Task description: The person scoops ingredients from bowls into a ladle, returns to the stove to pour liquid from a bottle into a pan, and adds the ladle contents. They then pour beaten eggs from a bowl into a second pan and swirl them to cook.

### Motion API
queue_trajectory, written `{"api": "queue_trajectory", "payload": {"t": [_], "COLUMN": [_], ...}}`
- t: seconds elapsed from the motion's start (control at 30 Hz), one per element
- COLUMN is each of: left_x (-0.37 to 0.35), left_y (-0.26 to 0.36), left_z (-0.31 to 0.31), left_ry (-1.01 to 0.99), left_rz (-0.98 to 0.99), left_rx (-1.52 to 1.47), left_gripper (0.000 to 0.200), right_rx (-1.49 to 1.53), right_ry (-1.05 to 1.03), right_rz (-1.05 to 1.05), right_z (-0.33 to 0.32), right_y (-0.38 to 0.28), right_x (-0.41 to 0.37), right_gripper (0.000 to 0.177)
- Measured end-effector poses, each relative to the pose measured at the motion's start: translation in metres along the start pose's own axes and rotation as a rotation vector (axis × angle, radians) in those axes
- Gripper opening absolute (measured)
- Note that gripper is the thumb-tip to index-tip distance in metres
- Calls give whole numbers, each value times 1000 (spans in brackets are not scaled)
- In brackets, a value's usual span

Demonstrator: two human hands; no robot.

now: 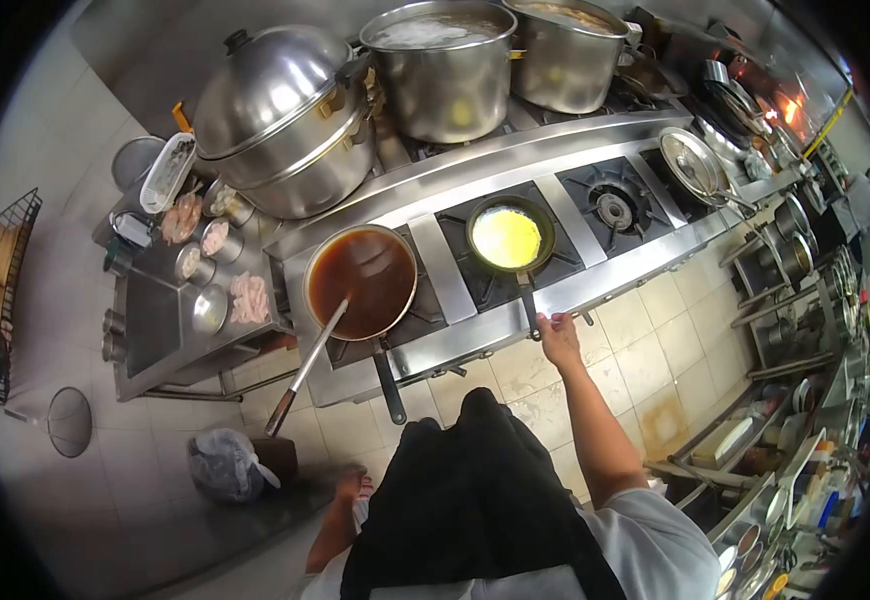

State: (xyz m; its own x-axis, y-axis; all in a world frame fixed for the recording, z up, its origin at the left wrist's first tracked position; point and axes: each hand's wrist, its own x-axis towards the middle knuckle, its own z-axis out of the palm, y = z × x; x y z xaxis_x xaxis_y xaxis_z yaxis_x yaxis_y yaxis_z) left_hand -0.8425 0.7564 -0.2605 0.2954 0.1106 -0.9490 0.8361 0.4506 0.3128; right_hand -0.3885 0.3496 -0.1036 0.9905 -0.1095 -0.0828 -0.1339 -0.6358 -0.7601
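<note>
My right hand (560,340) is at the front edge of the stove, its fingers closed at the end of the handle of a small dark pan (507,238). Bright yellow-green contents fill that pan, which sits on a burner. To its left stands a wide pan (363,283) of reddish-brown liquid, with a long-handled ladle (307,370) leaning out over the rim. Low beside the black apron (475,500), my left hand (355,485) is curled in, partly blurred; what it holds is too small to make out.
Behind the burners stand a lidded steamer (280,110) and two big pots (442,85). Raw meat (248,298) and bowls sit on the left counter. A bagged bin (230,465) is on the floor. Shelves and another person (863,215) are at the right.
</note>
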Motion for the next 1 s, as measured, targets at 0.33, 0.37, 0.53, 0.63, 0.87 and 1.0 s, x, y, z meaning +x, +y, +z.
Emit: {"api": "queue_trajectory", "payload": {"t": [0.33, 0.37, 0.53, 0.63, 0.87, 1.0], "left_x": [-46, -48, -60, -57, -51, -33], "left_y": [27, 26, 9, -12, -61, -77], "left_z": [14, 13, 9, 3, -8, -8], "left_ry": [197, 197, 175, 175, 184, 228], "left_rz": [-4, -2, 98, 145, 186, 184], "left_rx": [213, 213, 266, 230, 118, 57], "left_gripper": [46, 46, 48, 42, 28, 23], "right_rx": [403, 390, 212, 84, 254, 412], "right_ry": [-202, -235, -139, -18, -78, -85], "right_rz": [360, 353, 169, 3, 116, 130], "right_z": [32, 32, 53, 54, 53, 52], "right_y": [-16, -18, -1, -1, -9, -19], "right_x": [18, 20, 30, 27, 14, 10], "right_gripper": [50, 48, 50, 52, 49, 48]}}
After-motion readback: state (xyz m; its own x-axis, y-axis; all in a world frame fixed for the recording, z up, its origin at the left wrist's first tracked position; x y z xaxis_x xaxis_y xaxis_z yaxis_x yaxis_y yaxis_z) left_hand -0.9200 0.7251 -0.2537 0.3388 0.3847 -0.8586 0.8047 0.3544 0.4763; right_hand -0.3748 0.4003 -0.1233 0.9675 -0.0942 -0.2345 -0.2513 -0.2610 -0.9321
